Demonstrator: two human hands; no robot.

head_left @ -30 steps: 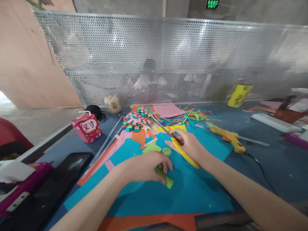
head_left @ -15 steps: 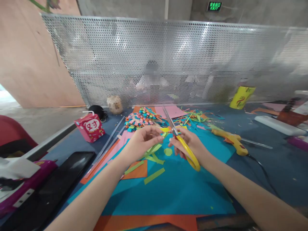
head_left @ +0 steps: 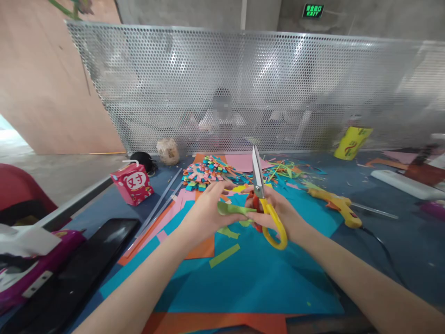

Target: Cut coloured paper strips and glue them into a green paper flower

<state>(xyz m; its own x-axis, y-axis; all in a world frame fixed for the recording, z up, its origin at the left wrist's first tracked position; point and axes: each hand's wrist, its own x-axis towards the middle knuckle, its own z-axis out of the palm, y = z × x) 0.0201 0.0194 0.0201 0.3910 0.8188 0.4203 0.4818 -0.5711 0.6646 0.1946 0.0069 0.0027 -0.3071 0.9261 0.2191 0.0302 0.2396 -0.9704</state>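
Note:
My right hand (head_left: 278, 211) holds scissors (head_left: 259, 183) with yellow and red handles, blades pointing up and away from me. Between my two hands stretches a green paper strip (head_left: 234, 209), its left part pinched in my left hand (head_left: 205, 211). The strip's right end meets the fingertips of my right hand beside the scissors' handle. Below them, a large blue paper sheet (head_left: 250, 283) covers the table. On it lie a loose green strip (head_left: 225, 255) and other green pieces. Behind my left hand sits a pile of small multicoloured paper pieces (head_left: 205, 171).
A yellow glue gun (head_left: 335, 206) with a cord lies at right. A red drink carton (head_left: 132, 183), a black phone (head_left: 100, 250) and a purple power strip (head_left: 38, 273) stand or lie at left. A perforated metal screen (head_left: 194, 83) rises behind the table; a person is behind it.
The scissors have turned more upright. A green strip now spans between my hands, raised above the blue sheet, and my left hand grips it.

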